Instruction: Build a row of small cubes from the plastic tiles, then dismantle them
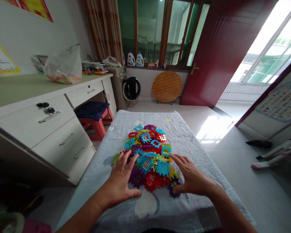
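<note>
A heap of plastic interlocking building pieces in several colours lies on the cloth-covered table. Some are square with window frames, others round with toothed edges. My left hand is at the heap's near left side, fingers spread, the fingertips over its edge. On the near right, my right hand has its fingers apart, with the thumb by a dark purple piece. Whether either hand touches the pieces is hard to tell. A flat blue square piece lies between the hands.
To the left stands a white desk with drawers and a plastic bag on top. A red stool is tucked beneath it. Beyond the table are a washing machine, a round wooden board and a red door.
</note>
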{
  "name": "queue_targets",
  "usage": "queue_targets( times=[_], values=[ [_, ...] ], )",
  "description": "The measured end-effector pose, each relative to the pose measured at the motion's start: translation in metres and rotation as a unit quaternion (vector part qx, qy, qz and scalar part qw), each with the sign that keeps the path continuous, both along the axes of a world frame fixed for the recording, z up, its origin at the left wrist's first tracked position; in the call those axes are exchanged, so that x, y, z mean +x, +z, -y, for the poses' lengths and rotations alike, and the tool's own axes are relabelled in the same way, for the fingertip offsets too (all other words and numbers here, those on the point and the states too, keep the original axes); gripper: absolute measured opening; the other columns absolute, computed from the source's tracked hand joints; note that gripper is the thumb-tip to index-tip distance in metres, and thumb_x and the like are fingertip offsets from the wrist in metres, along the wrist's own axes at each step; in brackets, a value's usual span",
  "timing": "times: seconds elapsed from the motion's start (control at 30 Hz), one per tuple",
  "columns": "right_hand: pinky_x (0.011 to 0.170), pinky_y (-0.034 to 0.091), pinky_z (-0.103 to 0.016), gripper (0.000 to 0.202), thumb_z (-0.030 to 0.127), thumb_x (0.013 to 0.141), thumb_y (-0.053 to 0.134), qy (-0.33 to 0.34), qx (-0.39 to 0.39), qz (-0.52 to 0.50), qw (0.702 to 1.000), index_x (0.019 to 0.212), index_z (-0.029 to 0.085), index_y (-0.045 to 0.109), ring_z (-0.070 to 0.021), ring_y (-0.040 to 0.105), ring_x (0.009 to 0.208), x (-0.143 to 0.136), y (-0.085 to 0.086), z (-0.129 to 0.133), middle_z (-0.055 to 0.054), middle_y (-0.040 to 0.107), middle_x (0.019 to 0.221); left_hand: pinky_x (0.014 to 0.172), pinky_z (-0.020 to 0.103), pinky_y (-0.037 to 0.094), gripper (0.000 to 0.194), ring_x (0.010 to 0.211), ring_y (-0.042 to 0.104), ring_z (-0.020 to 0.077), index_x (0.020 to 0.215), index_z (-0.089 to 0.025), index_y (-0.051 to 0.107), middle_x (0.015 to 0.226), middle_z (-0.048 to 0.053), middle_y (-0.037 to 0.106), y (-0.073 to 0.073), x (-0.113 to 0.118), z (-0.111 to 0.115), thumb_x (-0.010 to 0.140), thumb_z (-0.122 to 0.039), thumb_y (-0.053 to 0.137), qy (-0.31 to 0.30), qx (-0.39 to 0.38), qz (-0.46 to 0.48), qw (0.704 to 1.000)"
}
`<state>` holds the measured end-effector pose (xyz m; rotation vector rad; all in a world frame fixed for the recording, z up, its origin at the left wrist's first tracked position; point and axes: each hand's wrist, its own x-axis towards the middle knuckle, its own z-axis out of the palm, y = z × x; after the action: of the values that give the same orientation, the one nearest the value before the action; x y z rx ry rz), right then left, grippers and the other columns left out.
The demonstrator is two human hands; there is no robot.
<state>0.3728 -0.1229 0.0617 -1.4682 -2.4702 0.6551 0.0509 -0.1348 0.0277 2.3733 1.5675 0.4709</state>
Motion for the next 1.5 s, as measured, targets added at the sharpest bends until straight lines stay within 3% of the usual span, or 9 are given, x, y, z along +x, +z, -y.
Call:
queue_targets(
  times=[0.13, 0.33, 0.53, 0.7, 0.9, 1.13, 1.33, 1.43, 1.5],
  values=[
    [0.109, 0.031, -0.049, 0.113, 0.037, 0.052, 0.086, -0.013, 0.010, -0.008, 1.000, 0.148, 0.026, 0.028, -0.0336, 0.037, 0.130, -0.014, -0.009, 0.010, -0.011, 0.036, 0.147, 0.110, 0.063, 0.020, 0.125, 0.142, 0.005, 0.0441, 0.150, -0.035, 0.009, 0.158, 0.010, 0.005, -0.008, 0.026, 0.015, 0.050, -0.051, 0.082, -0.013, 0.034, -0.008, 0.999],
    [0.109, 0.033, -0.042, 0.091, 0.013, 0.065, 0.072, -0.008, 0.015, -0.071, 0.997, 0.145, 0.027, 0.032, -0.0269, 0.040, 0.130, -0.028, -0.013, 0.002, -0.010, 0.037, 0.145, 0.106, 0.067, 0.022, 0.125, 0.141, 0.007, 0.0463, 0.151, -0.034, 0.005, 0.158, 0.013, 0.010, -0.011, 0.057, 0.003, 0.053, -0.064, 0.077, -0.023, 0.047, -0.001, 0.999],
    [0.105, 0.038, -0.038, 0.080, 0.012, 0.066, 0.068, 0.018, 0.023, -0.142, 0.989, 0.140, 0.024, 0.039, -0.0246, 0.045, 0.125, -0.036, -0.021, -0.013, -0.010, 0.044, 0.139, 0.104, 0.057, 0.034, 0.115, 0.137, 0.029, 0.0408, 0.151, -0.032, 0.006, 0.157, 0.015, 0.013, -0.011, 0.060, -0.016, 0.062, -0.061, 0.073, -0.023, 0.066, 0.031, 0.997],
    [0.103, 0.039, -0.039, 0.075, 0.015, 0.070, 0.066, 0.009, 0.021, -0.178, 0.984, 0.140, 0.023, 0.039, -0.0250, 0.047, 0.124, -0.048, -0.021, -0.020, -0.011, 0.045, 0.138, 0.105, 0.056, 0.035, 0.119, 0.136, 0.031, 0.0409, 0.150, -0.033, 0.012, 0.158, 0.014, 0.010, -0.006, 0.061, -0.028, 0.054, -0.047, 0.081, -0.055, 0.037, 0.047, 0.997],
    [0.099, 0.042, -0.038, 0.070, 0.006, 0.065, 0.059, -0.002, 0.019, -0.227, 0.974, 0.132, 0.024, 0.049, -0.0233, 0.052, 0.117, -0.054, -0.016, -0.028, -0.009, 0.053, 0.129, 0.110, 0.051, 0.034, 0.100, 0.137, 0.033, 0.0351, 0.146, -0.027, 0.025, 0.153, 0.013, 0.024, -0.002, 0.059, -0.034, 0.061, -0.041, 0.077, -0.072, 0.036, 0.119, 0.990],
    [0.090, 0.048, -0.036, 0.051, 0.011, 0.068, 0.062, -0.035, -0.002, -0.282, 0.959, 0.117, 0.026, 0.061, -0.0209, 0.059, 0.103, -0.056, 0.005, -0.054, -0.004, 0.060, 0.115, 0.106, 0.039, 0.039, 0.065, 0.123, 0.050, 0.0281, 0.126, -0.020, 0.052, 0.131, 0.011, 0.054, 0.027, 0.060, -0.056, 0.066, -0.036, 0.073, -0.071, -0.003, 0.227, 0.971],
    [0.061, 0.054, -0.028, 0.028, 0.026, 0.075, 0.062, -0.107, -0.095, -0.367, 0.919, 0.102, 0.020, 0.064, -0.0141, 0.063, 0.071, -0.068, 0.017, -0.098, -0.003, 0.067, 0.092, 0.086, 0.033, 0.050, 0.064, 0.098, 0.064, 0.0236, 0.128, -0.019, 0.049, 0.111, 0.006, 0.067, 0.062, 0.054, -0.092, 0.072, -0.044, 0.068, -0.011, -0.072, 0.334, 0.940],
    [0.049, 0.052, -0.025, 0.026, 0.031, 0.080, 0.057, -0.132, -0.123, -0.369, 0.912, 0.102, 0.018, 0.062, -0.0121, 0.061, 0.061, -0.071, 0.017, -0.115, -0.003, 0.065, 0.086, 0.084, 0.032, 0.049, 0.051, 0.092, 0.064, 0.0228, 0.117, -0.017, 0.057, 0.102, 0.006, 0.069, 0.064, 0.049, -0.115, 0.078, -0.050, 0.060, 0.047, -0.068, 0.324, 0.943],
    [0.048, 0.051, -0.023, 0.025, 0.028, 0.080, 0.058, -0.136, -0.117, -0.334, 0.926, 0.103, 0.018, 0.061, -0.0120, 0.061, 0.060, -0.069, 0.015, -0.123, -0.003, 0.065, 0.087, 0.088, 0.034, 0.048, 0.047, 0.096, 0.063, 0.0241, 0.112, -0.016, 0.060, 0.102, 0.007, 0.069, 0.059, 0.043, -0.128, 0.080, -0.051, 0.056, 0.056, -0.074, 0.303, 0.948]
  ],
)
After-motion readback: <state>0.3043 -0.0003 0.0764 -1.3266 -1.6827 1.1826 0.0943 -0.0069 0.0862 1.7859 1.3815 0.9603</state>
